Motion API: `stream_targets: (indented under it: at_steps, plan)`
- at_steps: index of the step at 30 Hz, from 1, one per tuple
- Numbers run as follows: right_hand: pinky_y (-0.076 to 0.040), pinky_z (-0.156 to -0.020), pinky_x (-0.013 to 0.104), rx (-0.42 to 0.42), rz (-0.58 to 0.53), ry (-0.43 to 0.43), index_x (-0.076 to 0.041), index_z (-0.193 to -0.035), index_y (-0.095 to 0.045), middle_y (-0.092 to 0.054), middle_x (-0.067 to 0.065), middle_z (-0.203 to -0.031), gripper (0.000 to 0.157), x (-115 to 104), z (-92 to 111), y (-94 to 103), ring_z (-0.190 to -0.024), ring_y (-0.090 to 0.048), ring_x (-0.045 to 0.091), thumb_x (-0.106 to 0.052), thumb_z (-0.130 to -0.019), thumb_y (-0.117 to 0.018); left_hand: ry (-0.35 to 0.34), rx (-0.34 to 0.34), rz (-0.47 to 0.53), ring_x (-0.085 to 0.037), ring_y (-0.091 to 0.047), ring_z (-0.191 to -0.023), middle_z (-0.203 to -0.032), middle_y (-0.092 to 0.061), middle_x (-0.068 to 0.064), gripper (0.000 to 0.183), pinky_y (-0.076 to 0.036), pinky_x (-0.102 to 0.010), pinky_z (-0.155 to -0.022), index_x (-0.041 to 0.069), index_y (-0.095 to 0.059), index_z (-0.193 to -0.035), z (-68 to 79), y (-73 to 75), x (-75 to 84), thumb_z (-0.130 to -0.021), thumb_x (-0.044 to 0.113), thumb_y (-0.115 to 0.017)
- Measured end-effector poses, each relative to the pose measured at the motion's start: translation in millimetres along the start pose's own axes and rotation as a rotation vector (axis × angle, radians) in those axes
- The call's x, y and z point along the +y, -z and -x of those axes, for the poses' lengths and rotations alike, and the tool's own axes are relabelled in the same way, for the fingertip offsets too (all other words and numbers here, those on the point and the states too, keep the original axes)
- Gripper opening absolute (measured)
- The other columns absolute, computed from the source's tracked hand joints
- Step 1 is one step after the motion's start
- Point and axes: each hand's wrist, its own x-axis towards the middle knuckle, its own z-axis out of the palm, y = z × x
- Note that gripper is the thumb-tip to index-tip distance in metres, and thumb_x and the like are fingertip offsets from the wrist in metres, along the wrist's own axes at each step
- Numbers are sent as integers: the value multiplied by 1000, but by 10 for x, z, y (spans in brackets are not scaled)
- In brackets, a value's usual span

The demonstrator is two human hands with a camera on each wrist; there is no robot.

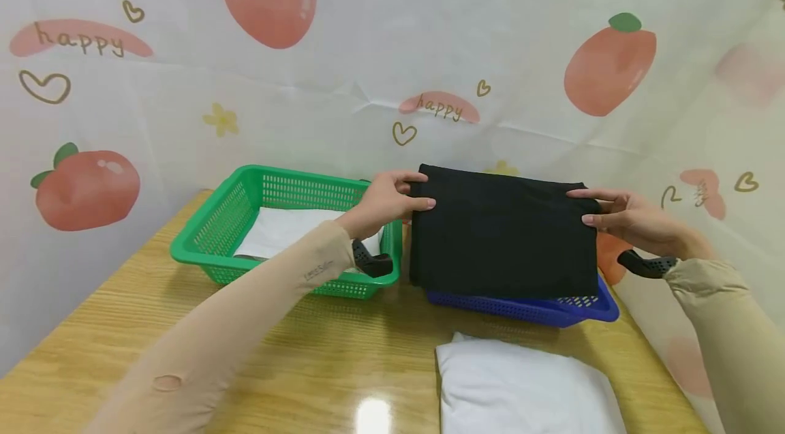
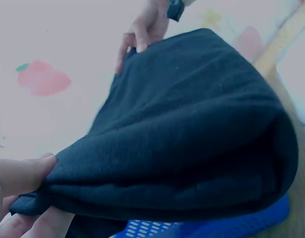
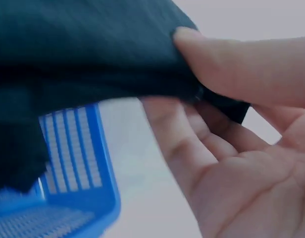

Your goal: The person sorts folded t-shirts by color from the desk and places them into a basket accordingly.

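Observation:
A folded black cloth point(image 1: 505, 233) hangs spread between both hands, its folded layers showing in the left wrist view. My left hand point(image 1: 388, 199) pinches its upper left edge, thumb in front and fingers behind. At the upper right edge my right hand point(image 1: 632, 219) pinches it the same way; the right wrist view shows the thumb point(image 3: 217, 59) on top of the fabric. Behind and below the cloth is a blue basket point(image 1: 533, 311), mostly hidden by it; one perforated corner point(image 3: 78, 148) of the basket shows in the right wrist view.
To the left stands a green basket point(image 1: 214, 253) with a folded white cloth point(image 1: 285, 226) lying inside. Another folded white cloth point(image 1: 527, 386) lies on the wooden table point(image 1: 294, 373) near its front. A fruit-patterned curtain point(image 1: 343, 45) hangs behind the table.

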Motion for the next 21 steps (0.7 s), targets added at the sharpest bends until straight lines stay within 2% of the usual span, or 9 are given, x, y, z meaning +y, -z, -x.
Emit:
stream_targets:
  at_steps: [3, 4, 5, 7, 10, 12, 14, 16, 21]
  plan:
    - [-43, -83, 27, 105, 68, -70, -9, -140, -30, -35, 12, -129, 55, 81, -27, 88, -125, -29, 18, -3, -90, -52, 7, 22, -51, -22, -50, -100, -121, -48, -7, 50, -46, -35, -75, 19, -55, -123, -189, -142, -66, -76, 18, -72]
    - [-43, -83, 28, 136, 104, -89, -12, -140, -32, -22, 13, -140, 56, 124, -40, 98, -126, -26, 22, -7, -89, -55, 13, 29, -59, -20, -48, -106, -127, -45, -5, 50, -46, -33, -77, 18, -55, -124, -245, -185, -100, -77, 16, -72]
    - [-44, -82, 27, 156, 154, -109, -13, -139, -33, -13, 13, -144, 56, 176, -53, 101, -127, -24, 26, -12, -88, -57, 19, 31, -65, -18, -46, -113, -128, -45, -7, 50, -46, -31, -78, 16, -54, -125, -295, -230, -137, -78, 15, -71]
    - [-45, -81, 30, 174, 240, -135, -14, -138, -36, -11, 21, -144, 58, 295, -86, 85, -124, -26, 35, -18, -86, -60, 41, 15, -65, -21, -50, -109, -126, -47, -11, 51, -48, -29, -74, 12, -51, -127, -375, -308, -235, -79, 11, -69]
    - [-47, -79, 34, 169, 337, -148, -10, -136, -38, -13, 29, -141, 58, 484, -139, 34, -120, -30, 41, -20, -85, -62, 77, -5, -86, -22, -56, -99, -123, -48, -15, 52, -50, -26, -68, 8, -48, -129, -440, -406, -385, -80, 6, -66]
    - [-48, -73, 35, 159, 356, -162, -7, -134, -41, -25, 32, -132, 56, 581, -179, -3, -109, -41, 38, -17, -84, -63, 88, -10, -143, -20, -59, -91, -120, -50, -16, 52, -49, -24, -66, 6, -48, -129, -461, -454, -465, -81, 4, -66]
    - [-48, -71, 35, 134, 363, -165, -1, -132, -42, -27, 33, -128, 54, 648, -220, -35, -104, -44, 34, -11, -83, -63, 80, -9, -222, -18, -61, -84, -117, -51, -16, 51, -49, -22, -63, 4, -48, -128, -472, -494, -506, -80, 1, -65]
    - [-48, -67, 34, 101, 417, -175, 3, -130, -43, -34, 33, -122, 52, 684, -267, -62, -91, -48, 26, -6, -82, -62, 53, -24, -329, -18, -61, -74, -113, -53, -16, 49, -48, -23, -59, 1, -49, -126, -472, -526, -500, -79, -3, -62]
    - [-42, -52, 29, 35, 688, -212, 11, -123, -47, -48, 30, -111, 48, 727, -393, -121, -55, -46, 16, 4, -78, -60, -12, -96, -568, -20, -54, -81, -115, -54, -13, 44, -39, -24, -52, 0, -53, -121, -436, -584, -386, -78, -5, -54]
